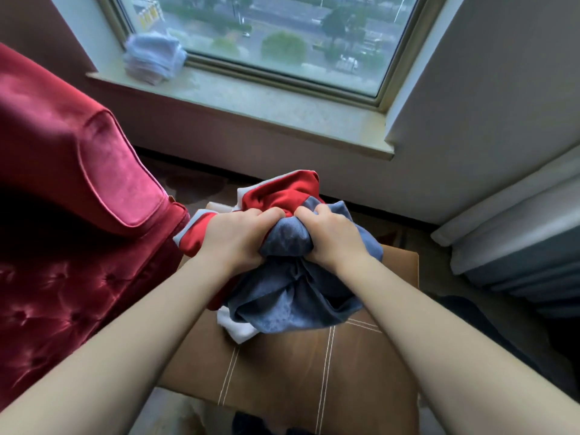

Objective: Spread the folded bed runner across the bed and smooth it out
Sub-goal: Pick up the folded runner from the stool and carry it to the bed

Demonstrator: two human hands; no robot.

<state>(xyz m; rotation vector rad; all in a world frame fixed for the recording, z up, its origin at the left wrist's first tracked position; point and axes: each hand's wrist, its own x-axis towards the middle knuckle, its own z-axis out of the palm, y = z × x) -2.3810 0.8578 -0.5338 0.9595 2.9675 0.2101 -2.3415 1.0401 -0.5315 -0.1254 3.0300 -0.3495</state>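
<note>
The bed runner (292,296) is a bunched bundle of red and blue-grey cloth with a white edge, resting on a brown stitched stool (314,372). My left hand (238,233) grips the bundle on its red side. My right hand (332,233) grips the blue-grey side right beside it, knuckles nearly touching. Both hands have fingers curled deep into the fabric. Only a corner of the bed (518,233), white and grey, shows at the right edge.
A red velvet armchair (78,199) fills the left side, close to the stool. A window (266,36) with a stone sill (251,105) lies ahead, with a stack of folded white towels (153,58) on it. Dark patterned carpet (194,180) lies between.
</note>
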